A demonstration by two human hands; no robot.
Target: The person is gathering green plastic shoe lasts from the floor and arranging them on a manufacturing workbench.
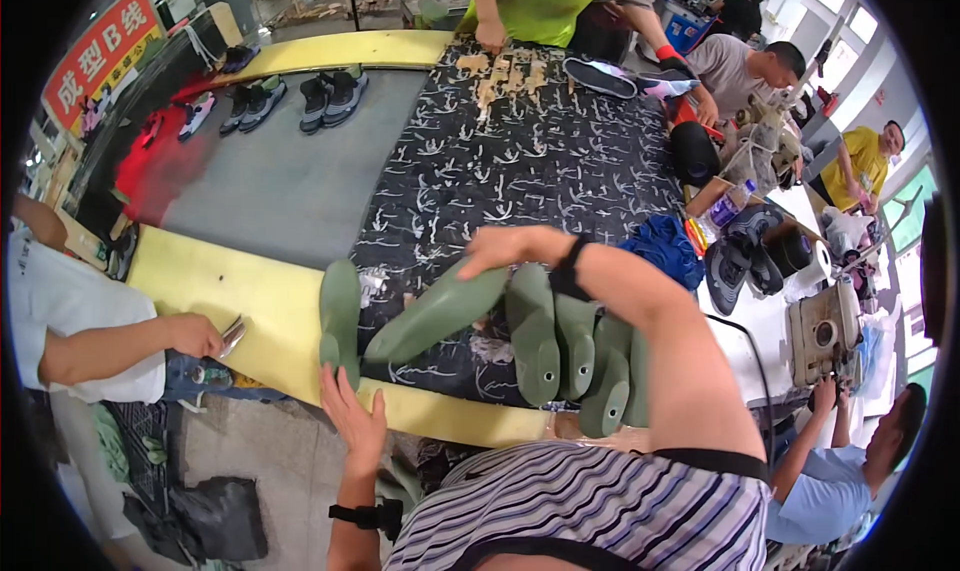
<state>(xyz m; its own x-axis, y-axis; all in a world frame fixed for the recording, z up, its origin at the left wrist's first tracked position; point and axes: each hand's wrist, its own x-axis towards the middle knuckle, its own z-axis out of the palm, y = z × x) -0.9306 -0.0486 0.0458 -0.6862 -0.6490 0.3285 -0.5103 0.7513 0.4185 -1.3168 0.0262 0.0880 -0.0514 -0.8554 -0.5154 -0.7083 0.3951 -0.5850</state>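
My right hand (512, 247) is closed over the upper end of a green shoe last (440, 313), which lies slanted over the black patterned tabletop. Another green shoe last (340, 316) rests lengthwise across the yellow edge board to its left. At that last's near end is my left hand (355, 418), fingers stretched and apart, fingertips against it. Under my right forearm several more lasts stand side by side, among them a green shoe last (533, 336) and a green shoe last (605, 386); round holes show in their near ends. My forearm hides part of this row.
At left, a co-worker's hand (195, 335) holds a shiny metal tool. Dark shoes (330, 101) sit on the grey belt (290, 171) beyond. A blue cloth (665, 251), a plastic bottle (730, 204) and black shoes (745, 256) lie to the right. Several people work around the table.
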